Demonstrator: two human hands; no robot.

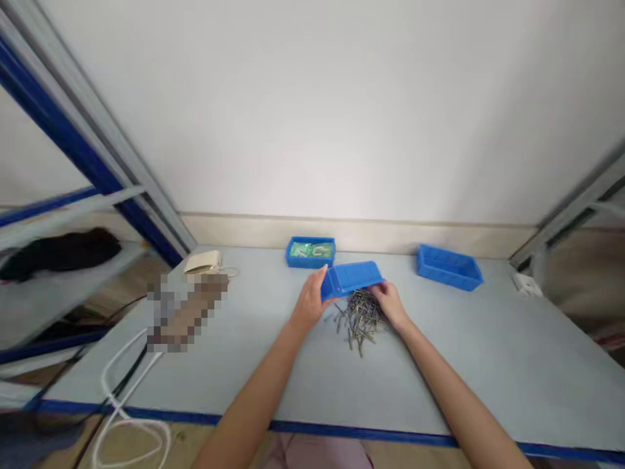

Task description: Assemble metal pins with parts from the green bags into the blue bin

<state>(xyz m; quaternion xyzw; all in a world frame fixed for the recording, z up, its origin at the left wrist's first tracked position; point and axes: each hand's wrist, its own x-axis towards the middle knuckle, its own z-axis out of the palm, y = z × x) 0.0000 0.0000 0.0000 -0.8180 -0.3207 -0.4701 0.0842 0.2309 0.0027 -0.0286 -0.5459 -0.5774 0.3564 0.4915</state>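
A small pile of metal rods (359, 319), maybe long nails or screws, is lying on the table, near the middle, and some pieces are spread a little away from the pile. I cannot tell their exact kind because they are small in the view. Just behind the pile, a blue plastic tray (350, 279) is tilted, and its lower long edge is close to the metal pieces. Both hands are grasping this tray: the left hand (308, 303) closes around its left end, and the right hand (390, 305) holds its right end with the fingers bent over the edge. Farther back, near the wall, there is a second blue tray (310, 252) with green packets (312, 249) inside, and to the right stands a third blue tray (449, 268), a little rotated. These all stand on a pale grey table (488, 365) with a blue front edge. On the left side of the table lie a cream-coloured object (202, 262) and a blurred, pixelated patch (188, 312), and a white cable (122, 404) hangs down over the front edge. A small white object (526, 284) lies at the right corner, beside a white wall (312, 111).
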